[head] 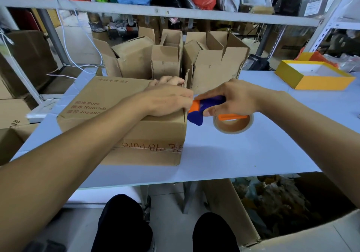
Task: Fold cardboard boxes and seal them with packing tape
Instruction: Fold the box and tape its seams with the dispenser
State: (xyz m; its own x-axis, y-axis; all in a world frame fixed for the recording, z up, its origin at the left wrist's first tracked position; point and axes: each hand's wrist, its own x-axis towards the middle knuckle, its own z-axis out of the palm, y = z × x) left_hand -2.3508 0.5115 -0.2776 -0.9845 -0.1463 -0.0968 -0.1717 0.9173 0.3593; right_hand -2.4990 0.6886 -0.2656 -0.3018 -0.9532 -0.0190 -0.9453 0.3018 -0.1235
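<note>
A brown box (124,119) sits on the pale table (243,154), close to the front edge, with red words printed on its top and front. The left hand (167,100) lies on the right end of the box top, and its fingers curl down over that edge and press the flap there. A few more fingertips (169,80) show just behind it, at the far corner of the box. The right hand (231,97) is just beside the box, to its right, and it is wrapped tight around the handle of a tape gun (206,109) — a blue and orange one. The front of the tape gun touches the right edge of the box, right by the left hand. A roll of tape (233,124) sits in the tape gun, under the right hand and just above the table. Behind the box stand more open boxes (212,64) with their flaps up. A yellow tray (313,76) lies well apart on the far right of the table — it is white inside.
</note>
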